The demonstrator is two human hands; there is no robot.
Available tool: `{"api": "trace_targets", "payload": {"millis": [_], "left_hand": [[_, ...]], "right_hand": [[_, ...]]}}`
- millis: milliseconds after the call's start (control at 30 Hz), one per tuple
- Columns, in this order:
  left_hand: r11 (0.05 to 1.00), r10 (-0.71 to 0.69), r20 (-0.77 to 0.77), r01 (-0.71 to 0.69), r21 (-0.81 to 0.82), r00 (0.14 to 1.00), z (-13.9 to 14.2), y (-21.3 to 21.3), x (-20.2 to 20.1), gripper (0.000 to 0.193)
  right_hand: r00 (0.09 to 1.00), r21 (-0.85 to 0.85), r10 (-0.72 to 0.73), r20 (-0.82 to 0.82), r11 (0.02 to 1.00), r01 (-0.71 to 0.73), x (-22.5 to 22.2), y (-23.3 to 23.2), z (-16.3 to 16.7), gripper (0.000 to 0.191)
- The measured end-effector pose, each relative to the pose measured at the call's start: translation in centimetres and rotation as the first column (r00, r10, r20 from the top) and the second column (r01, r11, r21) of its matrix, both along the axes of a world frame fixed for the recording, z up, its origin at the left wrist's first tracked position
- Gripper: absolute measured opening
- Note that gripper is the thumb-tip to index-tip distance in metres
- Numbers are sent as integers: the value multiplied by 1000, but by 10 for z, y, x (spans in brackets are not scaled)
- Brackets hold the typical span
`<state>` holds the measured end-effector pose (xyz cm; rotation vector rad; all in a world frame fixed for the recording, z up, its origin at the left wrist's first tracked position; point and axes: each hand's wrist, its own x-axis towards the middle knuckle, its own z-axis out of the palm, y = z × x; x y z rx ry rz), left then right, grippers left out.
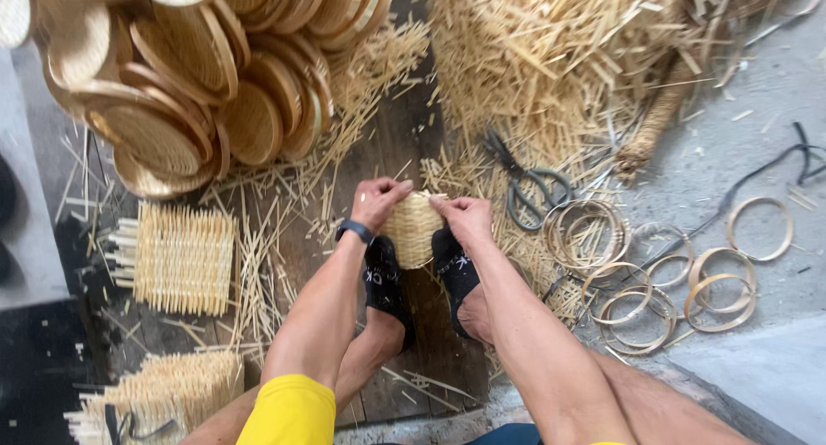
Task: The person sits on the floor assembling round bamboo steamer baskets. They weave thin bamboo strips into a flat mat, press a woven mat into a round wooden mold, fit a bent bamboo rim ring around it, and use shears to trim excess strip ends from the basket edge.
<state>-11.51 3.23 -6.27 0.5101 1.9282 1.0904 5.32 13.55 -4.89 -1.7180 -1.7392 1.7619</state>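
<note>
A small round woven bamboo basket (414, 230) stands clamped between my two feet in black socks. My left hand (377, 200) grips its left rim, with a dark watch band on that wrist. My right hand (465, 215) presses on the right rim, fingers curled over the edge. Both hands touch the basket from above. The lower part of the basket is hidden between the socks.
A big pile of finished round woven trays (198, 84) lies at upper left. Flat woven mats (182, 257) rest at left. Loose bamboo strips (551, 58) heap at top right. Large scissors (525, 183) and several bamboo rings (654, 282) lie on the right.
</note>
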Motion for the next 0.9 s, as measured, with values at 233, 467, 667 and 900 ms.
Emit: {"api": "trace_targets", "payload": {"millis": [233, 467, 667, 900], "left_hand": [[973, -193, -105, 205, 110, 975, 25, -17, -9, 38], [862, -261, -715, 490, 129, 648, 47, -25, 44, 7], [778, -462, -782, 615, -131, 418, 45, -102, 76, 25], [968, -86, -855, 245, 50, 512, 32, -56, 89, 89]], "right_hand": [[869, 362, 356, 344, 804, -472, 43, 115, 110, 34], [534, 271, 408, 741, 546, -792, 147, 189, 160, 28], [697, 290, 477, 535, 671, -682, 122, 111, 20, 47], [640, 278, 374, 671, 674, -685, 119, 104, -14, 58]]}}
